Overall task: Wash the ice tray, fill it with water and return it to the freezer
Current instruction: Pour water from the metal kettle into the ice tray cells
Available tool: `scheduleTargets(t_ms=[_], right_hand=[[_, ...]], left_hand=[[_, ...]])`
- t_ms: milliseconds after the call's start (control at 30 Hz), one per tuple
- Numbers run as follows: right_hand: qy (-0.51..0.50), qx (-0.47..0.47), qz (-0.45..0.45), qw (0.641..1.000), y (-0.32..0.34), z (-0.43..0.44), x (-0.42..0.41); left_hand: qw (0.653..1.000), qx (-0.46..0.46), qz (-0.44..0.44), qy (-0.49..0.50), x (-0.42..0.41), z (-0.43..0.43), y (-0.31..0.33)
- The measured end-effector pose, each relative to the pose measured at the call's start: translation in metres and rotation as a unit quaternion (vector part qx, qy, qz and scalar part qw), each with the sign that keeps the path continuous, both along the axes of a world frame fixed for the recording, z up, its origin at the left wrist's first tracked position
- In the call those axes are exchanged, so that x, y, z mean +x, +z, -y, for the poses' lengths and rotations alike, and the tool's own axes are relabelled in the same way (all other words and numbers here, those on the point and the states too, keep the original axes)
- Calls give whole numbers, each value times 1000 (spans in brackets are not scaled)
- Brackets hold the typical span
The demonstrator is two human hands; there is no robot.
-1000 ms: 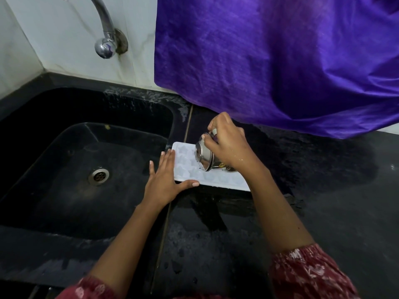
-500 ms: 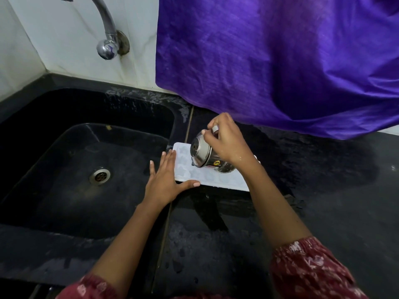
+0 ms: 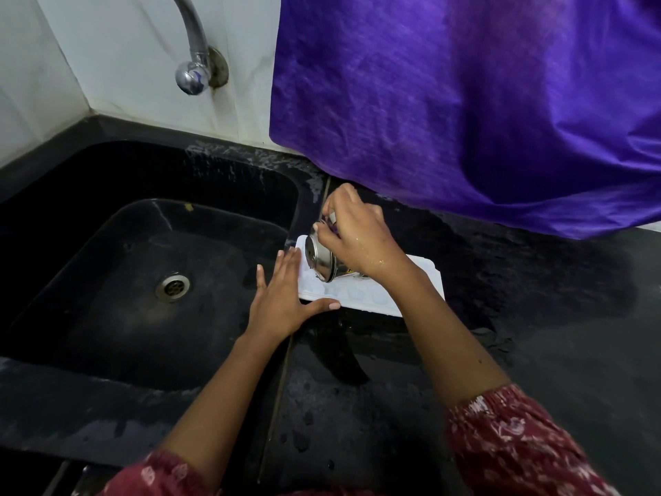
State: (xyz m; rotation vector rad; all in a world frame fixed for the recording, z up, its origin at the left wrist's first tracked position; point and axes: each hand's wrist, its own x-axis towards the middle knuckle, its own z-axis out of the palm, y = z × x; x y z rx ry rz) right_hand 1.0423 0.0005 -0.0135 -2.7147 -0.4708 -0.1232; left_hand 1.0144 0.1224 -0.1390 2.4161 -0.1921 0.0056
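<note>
A white ice tray (image 3: 372,298) lies flat on the wet black counter, just right of the sink. My right hand (image 3: 357,241) grips a small steel cup (image 3: 322,257) tipped on its side over the tray's left half, its base facing left. My left hand (image 3: 282,298) lies flat with straight fingers against the tray's left end, the thumb along its near edge. Much of the tray is hidden under the cup and my right wrist.
A black sink (image 3: 150,273) with a steel drain (image 3: 172,286) fills the left. A chrome tap (image 3: 193,55) juts from the white wall above it. A purple cloth (image 3: 465,102) hangs over the counter's back. The black counter (image 3: 536,334) is wet.
The cup has shifted left along the tray and tipped further, its base now turned more toward the left. My left hand has stayed at the tray's end.
</note>
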Motion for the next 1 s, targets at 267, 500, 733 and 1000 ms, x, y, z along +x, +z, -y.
scheduleTargets(t_ms=[267, 500, 733, 1000], right_hand=[[12, -18, 4, 1000, 3, -3, 1], [28, -29, 22, 999, 10, -3, -1], [46, -34, 38, 998, 22, -3, -7], [54, -36, 67, 996, 27, -3, -8]], left_hand=[[1000, -2, -1, 0, -1, 0, 1], [1000, -7, 5, 4, -1, 0, 0], [1000, 0, 0, 6, 0, 0, 1], [1000, -3, 0, 8, 0, 0, 0]])
